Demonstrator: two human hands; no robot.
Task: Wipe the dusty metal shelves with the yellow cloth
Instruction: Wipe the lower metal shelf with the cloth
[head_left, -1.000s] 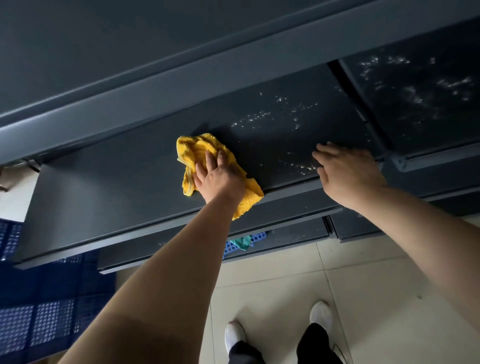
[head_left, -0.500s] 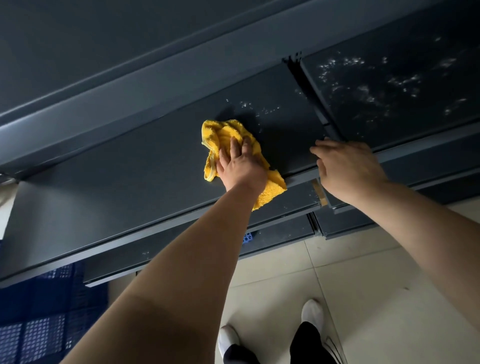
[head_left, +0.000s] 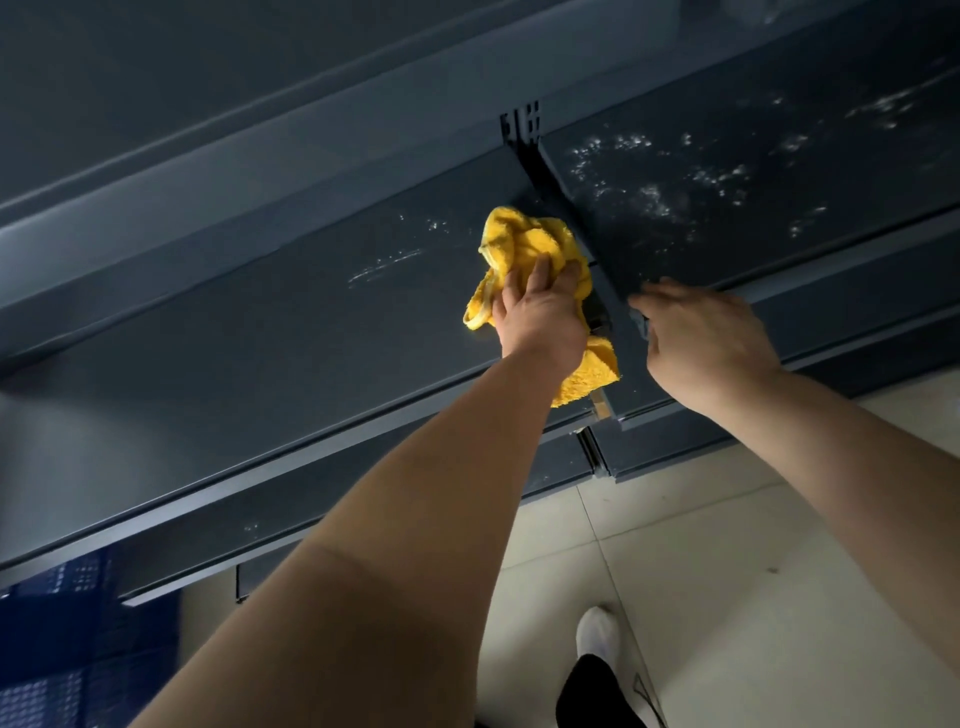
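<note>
The crumpled yellow cloth (head_left: 524, 249) lies on the dark metal shelf (head_left: 260, 343), at its right end beside the slotted upright (head_left: 522, 124). My left hand (head_left: 540, 312) presses down on the cloth, fingers gripping it. A streak of white dust (head_left: 384, 265) shows on the shelf left of the cloth. The neighbouring shelf (head_left: 727, 208) to the right is speckled with white dust. My right hand (head_left: 701, 338) rests on that shelf's front edge, fingers flat and spread, holding nothing.
More dark shelves (head_left: 363, 499) stick out below the wiped one. A blue perforated crate (head_left: 47, 649) sits at the lower left. Pale floor tiles (head_left: 753, 571) lie below, with my white shoe (head_left: 597, 634) and dark trouser leg on them.
My left hand has slid the cloth rightward along the shelf to its right end by the upright. My right hand stayed on the front edge as my view shifted right.
</note>
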